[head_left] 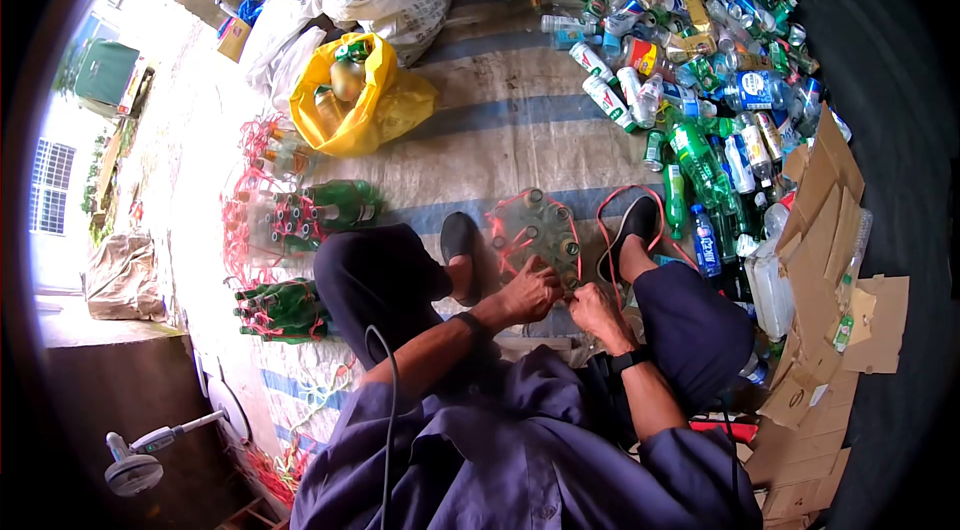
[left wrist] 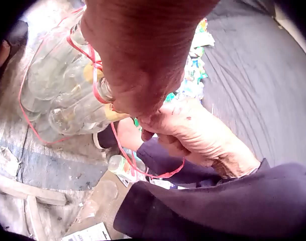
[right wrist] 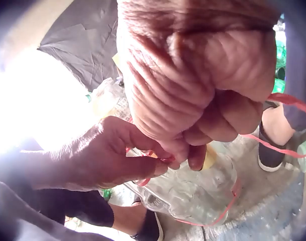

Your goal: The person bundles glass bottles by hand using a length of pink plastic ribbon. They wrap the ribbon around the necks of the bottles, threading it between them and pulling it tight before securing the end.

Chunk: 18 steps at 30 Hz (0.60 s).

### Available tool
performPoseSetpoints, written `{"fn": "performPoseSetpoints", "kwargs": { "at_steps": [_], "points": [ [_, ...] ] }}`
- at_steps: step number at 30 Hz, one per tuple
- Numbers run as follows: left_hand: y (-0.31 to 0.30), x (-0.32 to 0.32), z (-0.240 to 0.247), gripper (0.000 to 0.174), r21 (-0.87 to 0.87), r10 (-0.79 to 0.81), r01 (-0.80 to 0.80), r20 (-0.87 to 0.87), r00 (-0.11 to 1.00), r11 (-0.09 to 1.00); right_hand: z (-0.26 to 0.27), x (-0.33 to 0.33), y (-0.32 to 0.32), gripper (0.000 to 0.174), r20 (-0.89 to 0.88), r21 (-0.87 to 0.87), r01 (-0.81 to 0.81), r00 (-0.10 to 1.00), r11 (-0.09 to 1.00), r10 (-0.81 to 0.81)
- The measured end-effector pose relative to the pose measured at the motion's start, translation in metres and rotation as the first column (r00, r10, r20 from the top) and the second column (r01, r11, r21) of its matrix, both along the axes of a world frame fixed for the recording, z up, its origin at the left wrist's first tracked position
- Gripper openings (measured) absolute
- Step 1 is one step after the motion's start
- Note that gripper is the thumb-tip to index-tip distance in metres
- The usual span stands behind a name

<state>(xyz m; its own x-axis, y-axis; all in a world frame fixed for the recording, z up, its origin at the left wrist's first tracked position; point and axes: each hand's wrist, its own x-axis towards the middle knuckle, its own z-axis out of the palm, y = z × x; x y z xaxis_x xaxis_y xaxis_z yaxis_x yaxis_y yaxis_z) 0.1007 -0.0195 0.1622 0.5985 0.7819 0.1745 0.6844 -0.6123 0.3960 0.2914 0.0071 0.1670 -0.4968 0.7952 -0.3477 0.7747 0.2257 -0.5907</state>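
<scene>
Between the person's feet stands a bundle of clear glass bottles with red plastic string looped round it. Both hands meet at the bundle's near side, close over the bottle necks. The left hand pinches the red string between thumb and fingertips, as the right wrist view shows. Against it, the right hand has its fingers curled round the string, and a loose length trails out from it past the right shoe. In the left wrist view, the left hand's fingertips are hidden behind the hand itself.
Tied bundles of green bottles and clear ones stand at the left. Beyond them sits a yellow bag with cans. A large heap of bottles and cans spreads at the right, beside flattened cardboard. A pedestal fan stands lower left.
</scene>
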Motion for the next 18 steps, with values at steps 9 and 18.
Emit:
{"fn": "performPoseSetpoints", "kwargs": {
  "at_steps": [9, 18],
  "points": [
    [-0.007, 0.001, 0.003, 0.020, -0.076, 0.042, -0.038, 0.050, 0.998, 0.996, -0.001, 0.004, 0.002, 0.021, 0.014, 0.000, 0.030, 0.999, 1.000, -0.030],
    [-0.009, 0.003, 0.003, 0.028, 0.002, 0.055, -0.055, 0.047, 0.997, 0.999, -0.001, 0.005, 0.006, 0.023, 0.023, -0.028, 0.027, 0.999, 0.999, -0.027]
  ]
}}
